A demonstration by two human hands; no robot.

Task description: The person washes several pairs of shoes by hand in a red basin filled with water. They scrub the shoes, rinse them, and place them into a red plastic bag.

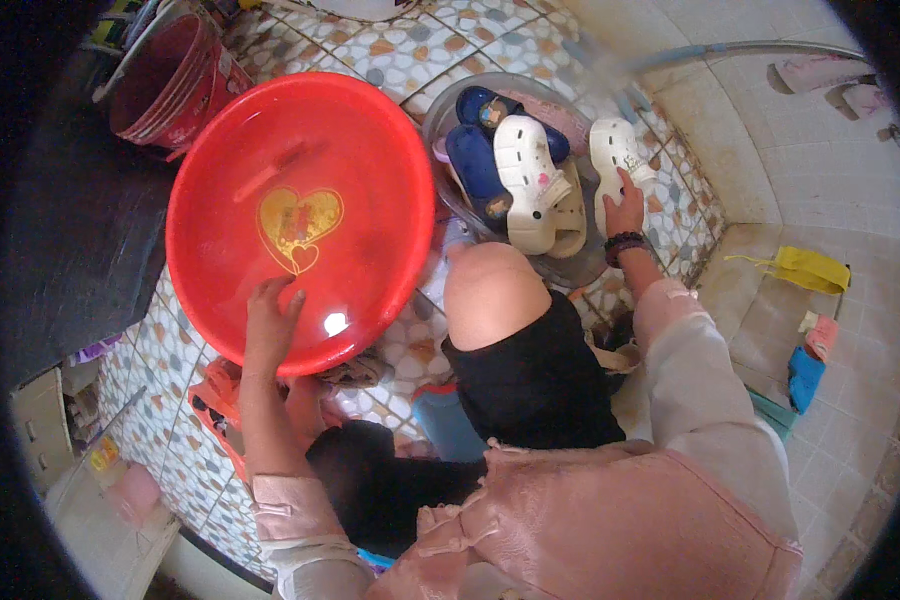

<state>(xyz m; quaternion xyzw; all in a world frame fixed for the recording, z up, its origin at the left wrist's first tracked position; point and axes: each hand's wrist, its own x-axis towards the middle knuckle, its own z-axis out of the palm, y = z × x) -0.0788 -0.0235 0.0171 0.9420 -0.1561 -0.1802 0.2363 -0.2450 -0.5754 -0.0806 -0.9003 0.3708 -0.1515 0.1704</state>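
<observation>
My right hand (625, 208) has its thumb and fingers on a white clog (609, 146) at the right edge of a grey basin (450, 97). In that basin lie another white clog (523, 161) with charms, a beige clog (571, 217) and dark blue slippers (469, 154). My left hand (272, 311), empty with its fingers apart, hovers over the near part of a large red basin (418, 172). This basin appears to hold water and has a gold heart print on its bottom. A long, narrow reddish thing (270, 172) shows blurred in it.
A red bucket (165, 90) stands at the upper left beside a dark slab (82, 225). By the tiled wall at right are a yellow cloth (810, 270) and a grey hose (682, 54). An orange plastic bag (217, 397) lies below the red basin on the pebble-patterned floor (412, 49).
</observation>
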